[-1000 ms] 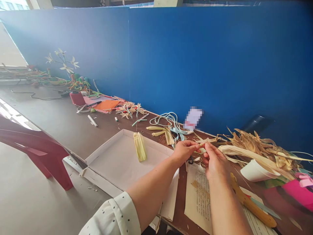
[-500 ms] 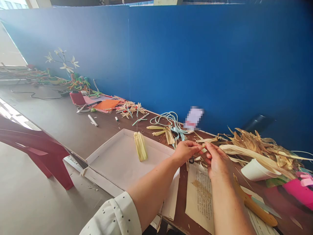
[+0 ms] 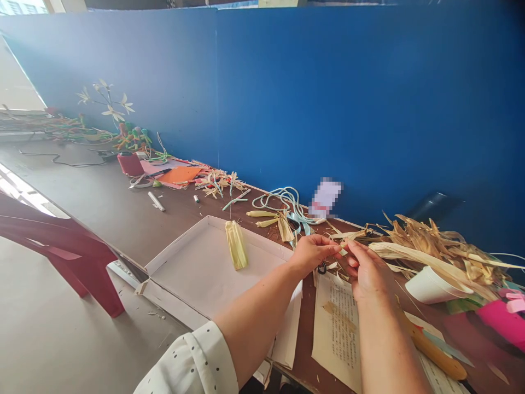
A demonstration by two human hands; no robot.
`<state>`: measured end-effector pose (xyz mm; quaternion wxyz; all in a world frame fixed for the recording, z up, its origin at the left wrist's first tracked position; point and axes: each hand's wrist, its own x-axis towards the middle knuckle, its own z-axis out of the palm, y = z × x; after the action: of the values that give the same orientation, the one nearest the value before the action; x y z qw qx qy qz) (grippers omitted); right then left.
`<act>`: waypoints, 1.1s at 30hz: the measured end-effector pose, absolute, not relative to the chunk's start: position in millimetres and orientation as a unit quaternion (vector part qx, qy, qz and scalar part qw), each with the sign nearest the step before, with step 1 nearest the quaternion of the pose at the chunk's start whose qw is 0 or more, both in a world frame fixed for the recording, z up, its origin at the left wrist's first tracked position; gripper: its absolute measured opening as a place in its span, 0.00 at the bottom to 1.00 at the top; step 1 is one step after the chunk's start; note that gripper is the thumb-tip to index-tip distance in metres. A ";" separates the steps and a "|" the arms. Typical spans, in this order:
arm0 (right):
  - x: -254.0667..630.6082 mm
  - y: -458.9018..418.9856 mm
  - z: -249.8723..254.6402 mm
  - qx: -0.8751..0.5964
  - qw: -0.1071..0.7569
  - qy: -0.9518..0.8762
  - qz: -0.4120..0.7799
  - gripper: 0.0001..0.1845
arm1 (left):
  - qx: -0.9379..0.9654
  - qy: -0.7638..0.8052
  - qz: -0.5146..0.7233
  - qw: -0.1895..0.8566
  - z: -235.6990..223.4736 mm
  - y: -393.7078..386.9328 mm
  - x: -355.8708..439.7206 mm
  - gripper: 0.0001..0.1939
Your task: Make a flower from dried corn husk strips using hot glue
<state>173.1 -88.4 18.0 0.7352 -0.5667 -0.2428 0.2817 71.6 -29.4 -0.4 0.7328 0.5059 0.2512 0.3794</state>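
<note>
Pinches a small pale-green scrap (image 3: 343, 252) between fingertips of left hand (image 3: 308, 256) and right hand (image 3: 369, 273), just right of the cardboard tray (image 3: 192, 268), apparently to steady so tiny a piece from 2 sides, with a husk strip (image 3: 237, 246) inside that tray, probably for easy reach.

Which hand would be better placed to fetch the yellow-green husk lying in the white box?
Probably the left hand: it is nearer the yellow-green husk, while the right hand is farther off, toward the white cup. Both are busy at a small pale piece, though.
</note>
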 end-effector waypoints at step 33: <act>174.4 -89.1 17.6 -0.564 0.734 -0.231 0.300 0.18 | 0.490 0.261 0.383 0.738 5.4 -32.6 70.1 0.22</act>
<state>174.4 -89.1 17.6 0.7340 -0.5639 -0.2313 0.2995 70.1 -32.6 5.4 0.7383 0.4897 0.2613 0.3833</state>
